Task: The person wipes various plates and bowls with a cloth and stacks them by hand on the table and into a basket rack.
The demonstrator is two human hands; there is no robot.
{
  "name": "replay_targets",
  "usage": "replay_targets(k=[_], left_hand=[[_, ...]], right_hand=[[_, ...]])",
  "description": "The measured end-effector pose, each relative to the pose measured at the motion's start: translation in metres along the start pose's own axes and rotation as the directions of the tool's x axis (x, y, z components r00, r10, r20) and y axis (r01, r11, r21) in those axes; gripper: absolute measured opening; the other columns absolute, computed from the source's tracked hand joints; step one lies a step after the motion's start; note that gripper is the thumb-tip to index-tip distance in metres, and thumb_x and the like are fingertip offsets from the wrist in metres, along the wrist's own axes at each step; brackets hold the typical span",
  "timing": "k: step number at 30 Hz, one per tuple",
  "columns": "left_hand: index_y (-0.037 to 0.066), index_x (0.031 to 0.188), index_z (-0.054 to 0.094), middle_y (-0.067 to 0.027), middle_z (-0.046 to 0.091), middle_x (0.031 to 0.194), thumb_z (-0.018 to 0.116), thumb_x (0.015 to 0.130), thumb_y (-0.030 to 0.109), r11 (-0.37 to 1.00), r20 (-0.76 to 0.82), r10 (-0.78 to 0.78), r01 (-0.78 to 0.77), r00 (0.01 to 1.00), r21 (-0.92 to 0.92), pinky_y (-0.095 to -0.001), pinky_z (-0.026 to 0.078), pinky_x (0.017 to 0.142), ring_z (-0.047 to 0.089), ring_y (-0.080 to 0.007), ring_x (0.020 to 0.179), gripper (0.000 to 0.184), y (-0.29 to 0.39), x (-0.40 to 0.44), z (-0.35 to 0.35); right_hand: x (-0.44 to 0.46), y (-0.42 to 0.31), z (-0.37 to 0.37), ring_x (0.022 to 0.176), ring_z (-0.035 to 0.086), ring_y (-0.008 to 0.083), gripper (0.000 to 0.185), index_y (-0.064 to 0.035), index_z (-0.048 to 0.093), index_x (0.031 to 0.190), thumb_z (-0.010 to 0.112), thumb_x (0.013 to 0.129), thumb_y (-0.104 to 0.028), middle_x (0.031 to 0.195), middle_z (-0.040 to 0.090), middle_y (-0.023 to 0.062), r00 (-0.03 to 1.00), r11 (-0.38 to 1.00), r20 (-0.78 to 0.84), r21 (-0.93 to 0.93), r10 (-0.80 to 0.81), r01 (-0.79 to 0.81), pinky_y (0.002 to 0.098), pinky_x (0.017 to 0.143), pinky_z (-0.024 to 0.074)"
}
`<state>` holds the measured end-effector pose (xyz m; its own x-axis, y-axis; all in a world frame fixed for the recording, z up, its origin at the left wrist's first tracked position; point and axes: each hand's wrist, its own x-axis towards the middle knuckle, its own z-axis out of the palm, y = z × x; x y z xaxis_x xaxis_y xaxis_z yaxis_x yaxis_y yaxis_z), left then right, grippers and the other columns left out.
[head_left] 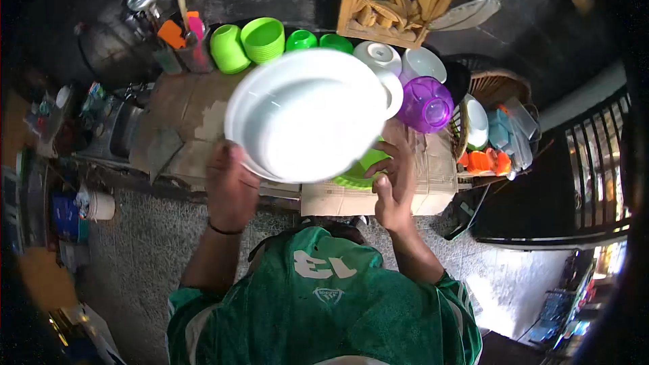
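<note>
White basin is pinched at its rim by the left hand (likely for purchase); right hand spreads beside green bowl near the counter's front edge.

Glare washes out the motion-blurred white basin and lower-right floor, while dim edges curve into black

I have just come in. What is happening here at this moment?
Someone in a green shirt is holding a large white bowl by its edge with the left hand, above the cardboard. The right hand is open beside a green item, which the bowl partly hides; whether they touch is unclear. Farther back are green bowls and a purple bowl.
</note>
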<state>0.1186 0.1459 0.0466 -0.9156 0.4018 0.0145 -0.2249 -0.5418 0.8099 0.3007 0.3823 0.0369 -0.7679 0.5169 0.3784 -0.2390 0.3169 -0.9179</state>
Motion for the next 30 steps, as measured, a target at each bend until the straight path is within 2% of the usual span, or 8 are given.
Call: replay_targets(k=[2, 3, 8, 11, 14, 18, 25, 30], left_hand=[[0.001, 0.132, 0.060, -0.0126, 0.067, 0.130, 0.055, 0.111, 0.013, 0.969, 0.143, -0.080, 0.111, 0.986, -0.220, -0.0408, 0.054, 0.107, 0.064, -0.0223, 0.126, 0.024, -0.037, -0.003, 0.018], [0.002, 0.138, 0.055, -0.0118, 0.066, 0.133, 0.055, 0.111, 0.013, 0.967, 0.181, -0.118, 0.154, 0.976, -0.205, -0.0404, 0.051, 0.108, 0.061, -0.0226, 0.130, 0.029, -0.034, -0.009, 0.043], [0.003, 0.140, 0.054, -0.0095, 0.067, 0.132, 0.057, 0.112, 0.019, 0.951, 0.364, -0.241, 0.294, 0.900, -0.097, -0.0400, 0.055, 0.104, 0.065, -0.0199, 0.122, 0.033, -0.065, -0.010, 0.072], [0.002, 0.133, 0.062, -0.0075, 0.072, 0.123, 0.061, 0.111, 0.016, 0.938, 0.385, -0.337, 0.341, 0.859, 0.062, -0.0347, 0.058, 0.095, 0.070, -0.0160, 0.108, 0.027, -0.084, -0.012, 0.094], [0.000, 0.128, 0.066, -0.0069, 0.074, 0.117, 0.063, 0.110, 0.015, 0.931, 0.481, -0.354, 0.252, 0.802, 0.265, -0.0320, 0.055, 0.095, 0.068, -0.0130, 0.107, 0.023, -0.121, -0.015, 0.104], [-0.001, 0.118, 0.068, -0.0011, 0.071, 0.101, 0.062, 0.111, 0.013, 0.912, 0.580, -0.376, 0.176, 0.723, 0.371, -0.0258, 0.049, 0.086, 0.062, -0.0055, 0.095, 0.017, -0.130, -0.029, 0.169], [0.000, 0.109, 0.069, 0.0058, 0.050, 0.081, 0.063, 0.110, 0.013, 0.882, 0.676, -0.316, -0.056, 0.666, 0.468, -0.0246, 0.037, 0.067, 0.042, -0.0025, 0.077, 0.014, -0.186, -0.030, 0.241], [-0.003, 0.124, 0.069, -0.0022, 0.071, 0.104, 0.063, 0.110, 0.011, 0.891, 0.745, -0.357, -0.033, 0.564, 0.452, -0.0243, 0.049, 0.080, 0.061, -0.0045, 0.094, 0.021, -0.209, -0.037, 0.296]], right_hand=[[-0.008, 0.031, -0.007, 0.128, 0.059, 0.0303, 0.074, 0.0078, 0.022, 0.164, 0.058, 0.108, -0.024, 0.148, 0.051, 0.0291, 0.990, 0.917, -0.060, -0.388, -0.126, 0.093, 0.0433, 0.109, 0.0476], [-0.001, 0.007, -0.006, 0.145, 0.046, 0.0344, 0.078, 0.0076, 0.018, 0.166, 0.059, 0.108, -0.025, 0.155, 0.045, 0.0298, 0.995, 0.999, -0.087, 0.014, 0.047, -0.046, 0.0465, 0.122, 0.0360], [-0.011, 0.005, -0.050, 0.133, 0.055, 0.0299, 0.092, 0.0026, 0.018, 0.168, 0.070, 0.102, -0.034, 0.154, 0.044, 0.0282, 0.951, 0.998, -0.304, 0.050, 0.054, -0.041, 0.0430, 0.107, 0.0499], [-0.021, 0.003, -0.089, 0.125, 0.060, 0.0342, 0.137, -0.0007, 0.012, 0.170, 0.091, 0.075, -0.059, 0.151, 0.043, 0.0261, 0.960, 0.854, -0.270, -0.481, 0.072, -0.199, 0.0452, 0.091, 0.0573], [-0.027, 0.003, -0.109, 0.136, 0.053, 0.0385, 0.138, -0.0012, 0.010, 0.170, 0.093, 0.075, -0.056, 0.159, 0.036, 0.0269, 0.955, 0.773, -0.296, -0.607, -0.002, -0.186, 0.0480, 0.098, 0.0559], [-0.039, 0.031, -0.147, 0.155, 0.033, 0.0419, 0.147, -0.0018, 0.007, 0.170, 0.095, 0.068, -0.061, 0.170, 0.021, 0.0277, 0.881, 0.937, -0.473, -0.297, 0.022, -0.183, 0.0565, 0.116, 0.0452], [-0.040, 0.042, -0.228, 0.161, 0.021, 0.0390, 0.161, -0.0067, 0.001, 0.170, 0.100, 0.055, -0.062, 0.174, 0.008, 0.0217, 0.869, 0.936, -0.474, -0.350, -0.140, -0.039, 0.0608, 0.124, 0.0345], [-0.036, 0.046, -0.271, 0.159, 0.022, 0.0415, 0.163, -0.0117, -0.003, 0.170, 0.099, 0.054, -0.065, 0.174, 0.007, 0.0220, 0.824, 0.946, -0.530, -0.322, -0.197, 0.019, 0.0618, 0.121, 0.0408]])
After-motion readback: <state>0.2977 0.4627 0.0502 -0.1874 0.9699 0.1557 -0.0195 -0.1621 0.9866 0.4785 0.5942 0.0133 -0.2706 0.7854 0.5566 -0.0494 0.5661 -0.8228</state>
